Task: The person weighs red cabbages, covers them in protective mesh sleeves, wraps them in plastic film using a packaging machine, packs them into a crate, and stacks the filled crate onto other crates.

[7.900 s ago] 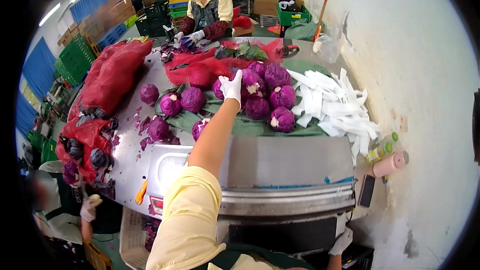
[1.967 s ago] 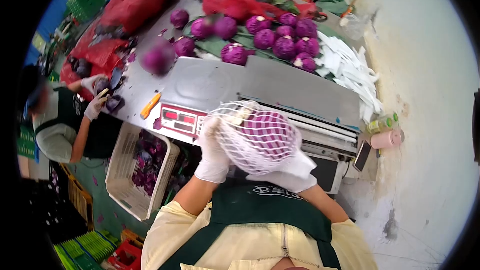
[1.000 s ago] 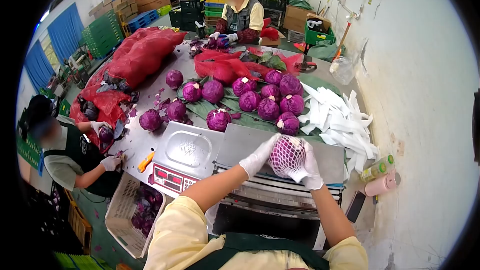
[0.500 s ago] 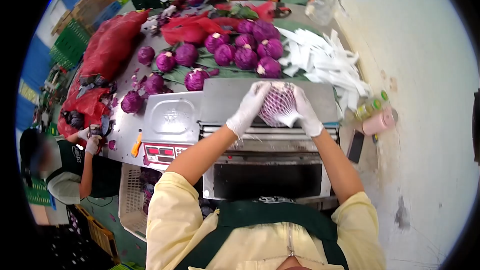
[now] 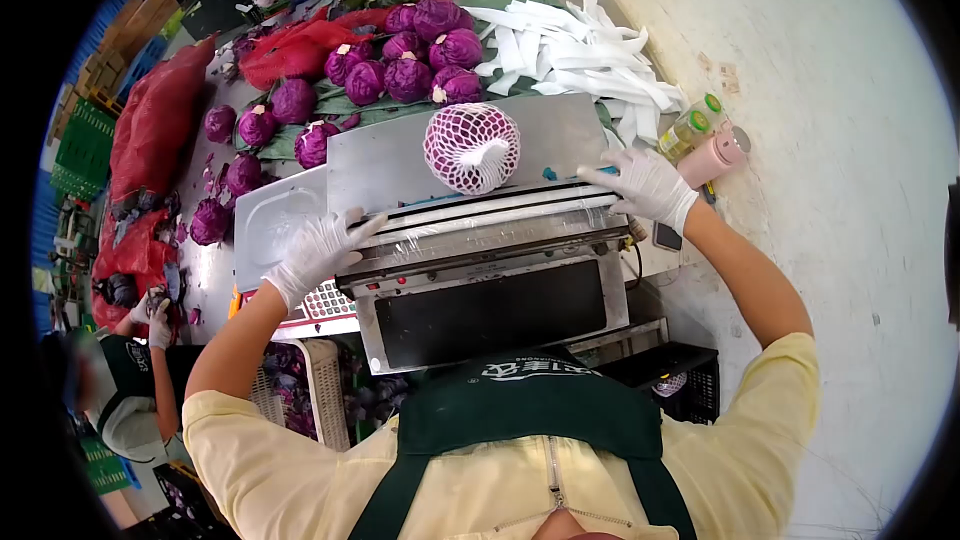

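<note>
A red cabbage in a white foam net (image 5: 472, 148) rests on the metal plate (image 5: 375, 155) of a film wrapping machine (image 5: 490, 260). My left hand (image 5: 318, 252), in a white glove, is at the left end of the machine's film roller (image 5: 480, 215), fingers spread. At the opposite end my right hand (image 5: 650, 187), gloved too, reaches its stretched fingers over the roller's edge. Both hands are off the cabbage. Whether the fingertips touch the clear film is too fine to make out.
Several bare red cabbages (image 5: 408, 78) and a pile of white foam nets (image 5: 590, 55) lie behind. A scale (image 5: 280, 220) stands left; bottles (image 5: 690, 130) and a pink flask (image 5: 715, 157) are right. A co-worker (image 5: 140, 370) handles something at far left. A crate (image 5: 325, 390) sits below.
Both hands have let go of the netted cabbage, which now sits on the plate. They have moved apart and down to the two ends of the roller. The camera view has shifted.
</note>
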A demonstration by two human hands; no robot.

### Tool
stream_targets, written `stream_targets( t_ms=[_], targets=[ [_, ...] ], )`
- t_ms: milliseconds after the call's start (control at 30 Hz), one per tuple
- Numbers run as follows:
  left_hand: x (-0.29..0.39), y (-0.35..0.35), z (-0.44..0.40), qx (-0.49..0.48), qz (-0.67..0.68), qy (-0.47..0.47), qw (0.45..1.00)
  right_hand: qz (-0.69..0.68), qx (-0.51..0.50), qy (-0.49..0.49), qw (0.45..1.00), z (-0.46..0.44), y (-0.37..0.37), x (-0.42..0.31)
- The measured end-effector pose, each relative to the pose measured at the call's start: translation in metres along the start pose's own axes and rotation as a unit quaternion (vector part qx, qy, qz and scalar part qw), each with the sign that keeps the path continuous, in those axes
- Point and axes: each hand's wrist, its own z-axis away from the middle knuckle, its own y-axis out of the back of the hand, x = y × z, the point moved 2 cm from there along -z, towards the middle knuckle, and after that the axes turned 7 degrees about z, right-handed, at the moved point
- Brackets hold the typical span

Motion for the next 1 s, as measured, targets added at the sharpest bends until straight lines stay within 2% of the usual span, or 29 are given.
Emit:
stream_targets(
  t_ms=[33,67,100,167,233,267,300,333,367,400,433,467,500,567,600,633,667,700,733,767,800,833,867,900,967,1000],
  targets=[
    [0.001,-0.004,0.002,-0.059,-0.045,-0.018,0.997,0.027,-0.046,0.056,0.997,0.0,-0.003,-0.002],
    [0.009,0.007,-0.008,-0.047,-0.047,-0.056,0.996,0.056,-0.089,0.112,0.988,-0.002,-0.007,-0.004],
    [0.018,0.008,-0.019,-0.047,-0.05,-0.052,0.996,0.057,-0.086,0.115,0.988,-0.006,-0.015,-0.006],
    [0.033,-0.002,-0.037,-0.026,-0.036,-0.076,0.996,0.038,0.006,0.19,0.981,-0.018,-0.033,-0.02],
    [0.034,-0.031,-0.048,0.115,0.077,-0.13,0.982,-0.037,0.034,0.138,0.989,-0.026,-0.045,-0.039],
    [0.039,-0.031,-0.045,0.138,0.138,-0.082,0.977,-0.13,0.054,0.082,0.987,-0.026,-0.047,-0.045],
    [0.038,-0.038,-0.038,0.189,0.254,-0.028,0.948,-0.222,0.074,0.025,0.972,-0.025,-0.049,-0.049],
    [0.037,-0.034,-0.029,0.143,0.474,0.117,0.861,-0.383,-0.021,-0.081,0.92,-0.022,-0.041,-0.048],
    [0.04,-0.02,-0.018,0.089,0.657,0.25,0.705,-0.523,-0.116,-0.182,0.825,-0.018,-0.025,-0.045],
    [0.047,0.016,-0.012,0.104,0.69,0.295,0.653,-0.624,-0.131,-0.224,0.737,-0.015,-0.009,-0.042],
    [0.05,0.038,-0.006,0.147,0.672,0.26,0.677,-0.642,-0.107,-0.222,0.726,-0.015,0.015,-0.037],
    [0.049,0.051,-0.004,0.2,0.685,0.199,0.672,-0.635,-0.076,-0.186,0.746,-0.02,0.037,-0.029],
    [0.048,0.061,-0.003,0.252,0.693,0.136,0.661,-0.659,-0.042,-0.154,0.735,-0.027,0.054,-0.019],
    [0.029,0.087,-0.02,0.382,0.647,0.116,0.65,-0.671,0.005,-0.162,0.723,-0.058,0.079,-0.006],
    [0.024,0.111,-0.033,0.407,0.565,0.122,0.707,-0.658,0.119,-0.169,0.724,-0.076,0.085,0.005],
    [0.013,0.117,-0.05,0.38,0.516,0.098,0.761,-0.637,0.231,-0.173,0.715,-0.091,0.089,0.017],
    [-0.002,0.1,-0.073,0.352,0.55,0.012,0.757,-0.637,0.231,-0.168,0.716,-0.106,0.07,0.027],
    [-0.011,0.083,-0.097,0.321,0.492,-0.018,0.809,-0.501,0.257,-0.094,0.821,-0.123,0.035,0.035],
    [-0.009,0.066,-0.111,0.259,0.416,0.013,0.871,-0.346,0.278,-0.014,0.896,-0.14,0.008,0.04],
    [-0.013,0.038,-0.124,0.204,0.312,-0.009,0.928,-0.23,0.177,0.018,0.957,-0.15,-0.011,0.035],
    [-0.011,0.022,-0.134,0.133,0.367,-0.002,0.921,-0.104,0.075,0.048,0.991,-0.153,-0.029,0.025],
    [-0.009,-0.009,-0.143,0.162,0.563,-0.001,0.811,-0.138,0.041,0.103,0.984,-0.166,-0.041,0.009],
    [-0.007,0.001,-0.148,0.129,0.611,0.049,0.779,-0.263,0.157,0.098,0.947,-0.164,-0.077,-0.002],
    [-0.013,-0.005,-0.154,0.124,0.607,0.082,0.781,-0.41,0.113,0.038,0.904,-0.161,-0.073,-0.013],
    [-0.017,-0.028,-0.161,0.144,0.792,0.096,0.586,-0.522,0.059,-0.028,0.85,-0.165,-0.058,-0.016],
    [-0.011,-0.022,-0.157,0.106,0.829,0.122,0.535,-0.593,-0.051,-0.075,0.8,-0.16,-0.032,-0.02]
  ],
)
